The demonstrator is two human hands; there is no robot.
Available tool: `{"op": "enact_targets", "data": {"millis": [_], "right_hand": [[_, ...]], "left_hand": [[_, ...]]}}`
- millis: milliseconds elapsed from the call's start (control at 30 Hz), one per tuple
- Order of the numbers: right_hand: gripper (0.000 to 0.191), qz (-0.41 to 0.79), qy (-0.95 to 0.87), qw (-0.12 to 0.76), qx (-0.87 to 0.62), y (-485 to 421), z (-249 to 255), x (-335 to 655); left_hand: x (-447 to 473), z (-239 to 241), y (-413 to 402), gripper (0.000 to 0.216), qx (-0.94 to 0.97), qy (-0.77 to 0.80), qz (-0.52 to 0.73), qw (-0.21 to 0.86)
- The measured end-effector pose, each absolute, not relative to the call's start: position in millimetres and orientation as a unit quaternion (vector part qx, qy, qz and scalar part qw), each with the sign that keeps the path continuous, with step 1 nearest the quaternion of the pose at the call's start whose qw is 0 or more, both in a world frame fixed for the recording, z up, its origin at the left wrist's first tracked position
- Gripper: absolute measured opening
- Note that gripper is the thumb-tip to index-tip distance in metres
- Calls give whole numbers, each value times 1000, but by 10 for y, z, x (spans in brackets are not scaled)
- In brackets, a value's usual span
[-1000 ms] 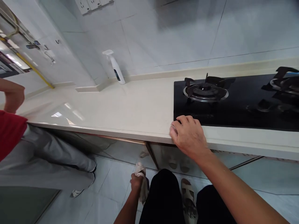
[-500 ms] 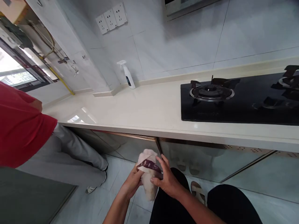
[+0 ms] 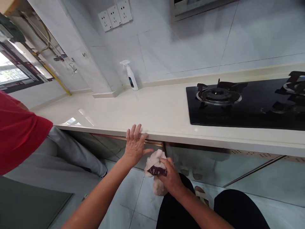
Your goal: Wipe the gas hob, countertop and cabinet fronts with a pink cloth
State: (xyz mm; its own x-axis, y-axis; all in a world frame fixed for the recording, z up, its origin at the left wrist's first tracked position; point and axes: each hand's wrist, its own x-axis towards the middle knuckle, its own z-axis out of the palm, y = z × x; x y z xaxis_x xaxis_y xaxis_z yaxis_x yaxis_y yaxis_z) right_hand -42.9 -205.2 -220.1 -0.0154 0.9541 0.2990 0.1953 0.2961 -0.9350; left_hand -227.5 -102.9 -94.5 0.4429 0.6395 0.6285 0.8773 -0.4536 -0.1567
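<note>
My left hand (image 3: 134, 144) is raised with fingers spread, its fingertips at the front edge of the cream countertop (image 3: 152, 111). It holds nothing. My right hand (image 3: 169, 176) is below the counter edge, closed round a crumpled white cloth (image 3: 156, 165) with a dark maroon patch. The cloth hangs in front of the cabinet doors, above my dark trousers.
A white spray bottle (image 3: 131, 76) stands at the back of the counter by the tiled wall. A black gas hob (image 3: 247, 101) with burners fills the right part. Another person in a red top and grey trousers (image 3: 21, 140) stands at the left. Wall sockets (image 3: 115, 12) are above.
My right hand left the counter edge by the hob and took the cloth from my left hand. My left hand then rose, open, to the counter's front edge.
</note>
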Motion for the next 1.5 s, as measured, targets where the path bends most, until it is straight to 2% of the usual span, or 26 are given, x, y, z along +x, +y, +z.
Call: {"op": "enact_targets", "data": {"millis": [67,167,333,433,533,600,667,733,833,967,1033,1133,1233,1333,1433,1500], "right_hand": [[51,317,-649,509,-469,-2006,-2173,-438],[53,241,-693,483,-478,-1926,-2124,-456],[58,137,-712,444,-526,-1710,-2119,-472],[59,196,-663,464,-555,-1579,-2275,-499],[60,372,-516,497,-590,-1548,-2556,-621],[49,469,-408,489,-612,-1607,-2754,-738],[34,515,-357,470,-622,-1727,-2906,-828],[31,536,-344,461,-617,-1876,-2973,-843],[45,513,-353,506,-597,-2039,-2877,-697],[56,332,-442,595,-583,-1967,-2536,-425],[57,271,-492,596,-574,-1829,-2411,-400],[57,240,-526,596,-557,-1607,-2405,-533],[60,245,-498,621,-554,-1480,-2576,-715],[63,325,-441,618,-564,-1495,-2785,-762],[49,406,-397,579,-585,-1617,-2937,-659],[36,415,-390,570,-592,-1720,-2981,-576]], "left_hand": [[-2284,-1001,-911,89,-811,-439,-242,301],[-2312,-1028,-796,100,-832,-414,-205,309],[-2321,-1051,-721,85,-833,-414,-205,305],[-2310,-1090,-709,83,-826,-397,-237,321],[-2301,-1113,-706,86,-827,-395,-252,309],[-2296,-1115,-709,88,-827,-399,-255,303],[-2290,-1114,-715,90,-824,-406,-255,301],[-2282,-1116,-721,91,-822,-411,-253,301],[-2268,-1125,-731,92,-823,-411,-254,298],[-2255,-1141,-736,90,-820,-415,-258,299],[-2257,-1148,-733,87,-817,-416,-262,300],[-2271,-1160,-721,84,-820,-418,-260,291],[-2291,-1172,-709,82,-825,-432,-247,267],[-2295,-1172,-710,83,-826,-440,-240,258],[-2282,-1160,-723,85,-823,-438,-246,266],[-2276,-1154,-727,85,-823,-436,-250,265]]}}
